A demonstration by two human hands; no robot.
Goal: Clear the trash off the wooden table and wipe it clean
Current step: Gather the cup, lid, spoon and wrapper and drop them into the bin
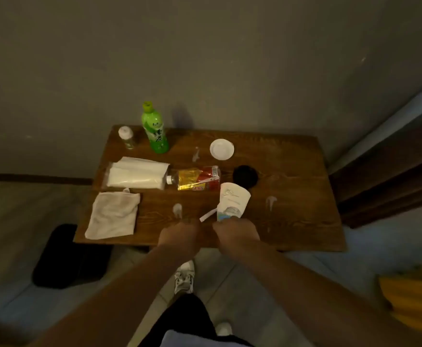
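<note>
A: What is nearest?

B: The two hands, at the near edge of the wooden table [292, 221]; the right hand [235, 232] has its fingers curled round the bottom of a white paper cup [233, 200], which tilts away from the person; the left hand [180, 235] is curled just beside it, a thin white strip [208, 215] shows at its fingertips, though whether it pinches the strip cannot be told.

A: And to the left?

B: A crumpled white cloth [113, 215] lies on the near-left corner; farther back a pack of tissues [137, 172] lies touching the cap of a toppled bottle with a yellow and red label [195, 179]; a black lid [245, 176] sits right of that.

A: At the far edge?

B: A white lid [221, 149]; a green tea bottle [155, 130] upright; a small white-capped bottle [126, 137] at the far-left corner; pale smears dot the wood.
</note>
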